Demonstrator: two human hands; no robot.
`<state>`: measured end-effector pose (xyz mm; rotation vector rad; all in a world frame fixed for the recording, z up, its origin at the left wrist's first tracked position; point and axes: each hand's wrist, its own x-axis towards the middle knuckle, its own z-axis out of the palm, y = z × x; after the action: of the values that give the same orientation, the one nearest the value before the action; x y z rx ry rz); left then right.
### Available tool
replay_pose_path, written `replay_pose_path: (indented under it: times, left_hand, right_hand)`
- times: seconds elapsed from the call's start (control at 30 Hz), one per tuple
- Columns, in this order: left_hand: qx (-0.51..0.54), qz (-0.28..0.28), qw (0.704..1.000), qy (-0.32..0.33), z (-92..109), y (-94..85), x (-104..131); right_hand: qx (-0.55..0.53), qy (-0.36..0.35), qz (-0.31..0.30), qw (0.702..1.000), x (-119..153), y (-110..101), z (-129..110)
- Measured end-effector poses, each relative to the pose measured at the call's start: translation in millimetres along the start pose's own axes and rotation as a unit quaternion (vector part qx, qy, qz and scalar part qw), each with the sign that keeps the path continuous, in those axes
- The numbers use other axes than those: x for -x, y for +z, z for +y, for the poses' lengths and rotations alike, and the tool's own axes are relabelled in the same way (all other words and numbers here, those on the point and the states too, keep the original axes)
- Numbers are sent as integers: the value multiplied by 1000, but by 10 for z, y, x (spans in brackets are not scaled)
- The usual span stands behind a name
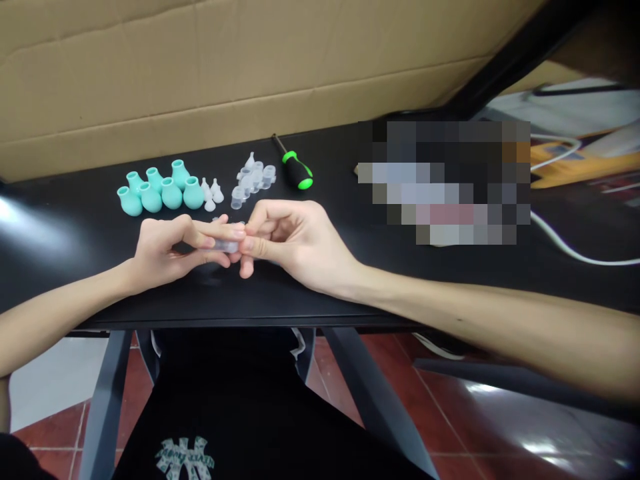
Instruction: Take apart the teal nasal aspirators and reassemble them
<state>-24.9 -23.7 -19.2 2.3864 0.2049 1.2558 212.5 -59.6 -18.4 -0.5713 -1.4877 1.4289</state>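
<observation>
Between the fingers of both hands is a small translucent plastic piece, mostly covered by the fingertips. My left hand pinches it from the left, and my right hand closes on its right end, the fingertips of both meeting. Behind my left hand stand several turquoise rubber bulbs with open necks. Small white nozzle tips lie beside them. Farther right is a cluster of clear plastic caps, with one more white tip at its back.
A screwdriver with a black and green handle lies behind my right hand. Cardboard walls off the back of the black table. A blurred-out area and a white cable are at the right.
</observation>
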Motion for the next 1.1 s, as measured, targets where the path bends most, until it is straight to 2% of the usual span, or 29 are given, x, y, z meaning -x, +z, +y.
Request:
replay_pose_path:
  times: [0.13,0.33,0.5,0.6,0.7,0.87,1.1]
  left_hand:
    - [29,3,1000,-9,-25,3,-16]
    - [-4,-5,1000,-24,-79,-36,38]
    - [-125,5,992,-37,-129,-55,64]
    - [-212,2,977,-13,-85,-42,32]
    - [-256,-9,966,32,-14,-22,-12]
    - [-268,-27,961,68,58,-7,-44]
    - [-284,-44,956,67,45,-17,0]
  right_hand:
    - [-15,14,-2,1000,-4,-2,33]
    - [-57,66,-29,996,-24,-28,55]
    - [-42,65,-23,997,-47,-29,67]
    - [-16,34,-1,999,-53,-38,49]
    - [8,21,14,1000,-51,-55,13]
    - [30,19,24,999,-43,-72,-18]
    - [54,31,27,998,-21,-61,-27]
